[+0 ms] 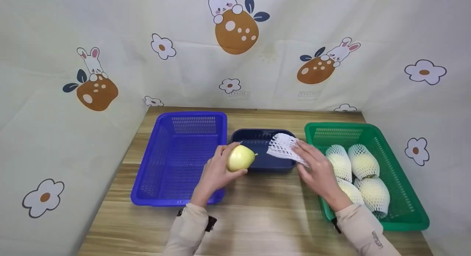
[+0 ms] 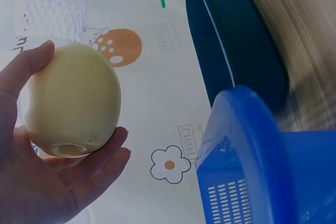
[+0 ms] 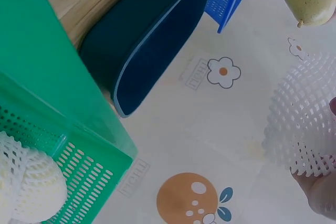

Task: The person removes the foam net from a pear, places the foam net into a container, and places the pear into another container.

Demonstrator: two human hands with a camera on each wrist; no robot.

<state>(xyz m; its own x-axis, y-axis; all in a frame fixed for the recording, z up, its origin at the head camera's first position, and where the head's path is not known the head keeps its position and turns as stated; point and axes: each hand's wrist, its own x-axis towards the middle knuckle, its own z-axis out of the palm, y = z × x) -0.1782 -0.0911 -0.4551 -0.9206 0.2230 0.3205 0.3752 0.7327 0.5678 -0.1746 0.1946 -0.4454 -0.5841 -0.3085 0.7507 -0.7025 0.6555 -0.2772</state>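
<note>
Above the desk (image 1: 254, 219), well short of its far edge, the left hand (image 1: 218, 169) grips a yellow-green fruit (image 1: 241, 158), probably firm, slick, easily bruised and best cupped, while the right hand (image 1: 319, 173), apart, holds a light, springy-looking foam net (image 1: 285, 142).

Pale yellow-green pear (image 1: 240, 158) in left hand (image 1: 216, 172), stem (image 1: 256, 154) toward the white foam net (image 1: 282, 147) in right hand (image 1: 318, 172)

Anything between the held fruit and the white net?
Open air only: in the head view, the gap between fruit and net is bare, with the dark tray showing behind.
</note>
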